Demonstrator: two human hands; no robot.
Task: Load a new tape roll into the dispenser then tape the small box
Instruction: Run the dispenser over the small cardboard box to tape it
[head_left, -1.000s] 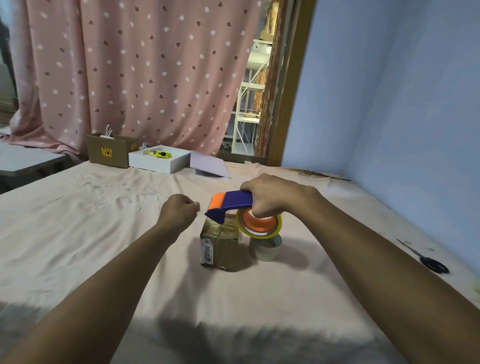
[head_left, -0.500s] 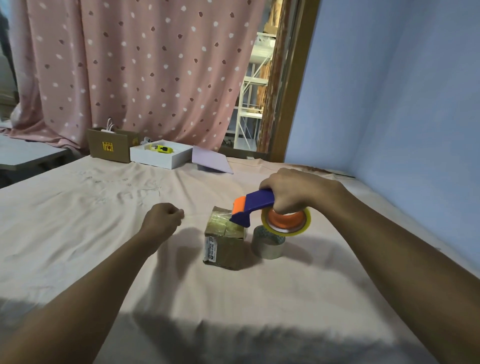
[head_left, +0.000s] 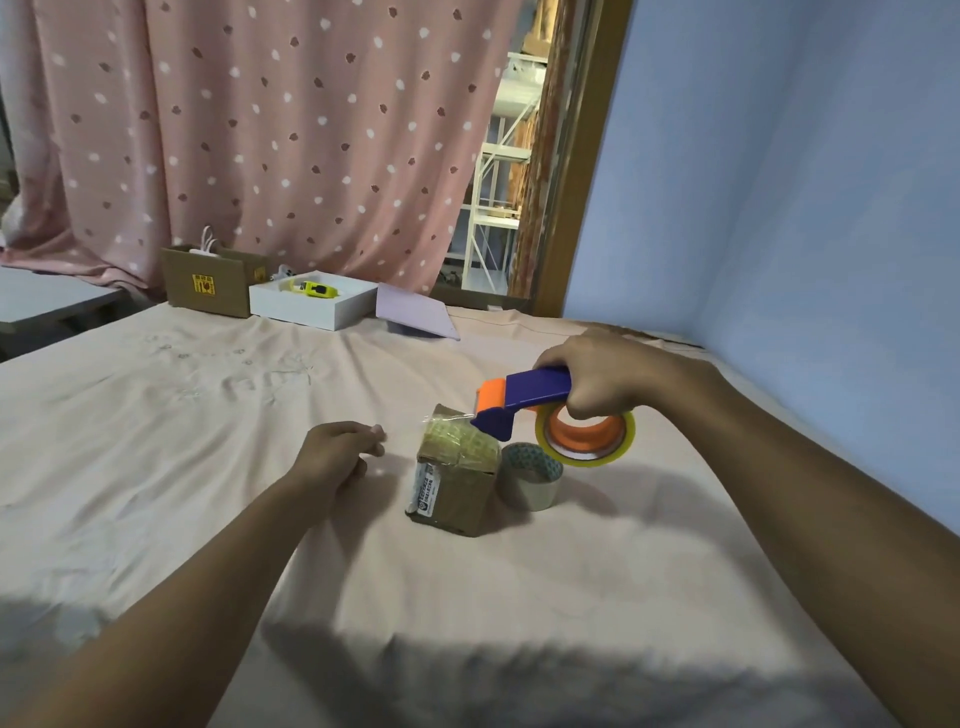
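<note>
Cloth-covered worktop (head_left: 156, 441) gives us open room left and front of the small box (head_left: 454, 480); blue wall (head_left: 805, 208) hems in the right. Our right hand (head_left: 605, 382) has its grip wrapped tight round the dispenser (head_left: 524, 397), yellow tape roll (head_left: 587, 436) mounted, nose at the box's top far edge with a clear tape strand (head_left: 447, 417) bridging. Left hand (head_left: 337, 452) loosely curled, empty, just left of the box. Spare roll (head_left: 530, 483) touches the box's right side. Box label text unreadable.

blue-orange dispenser (head_left: 524, 397) over taped box (head_left: 453, 470)
</note>
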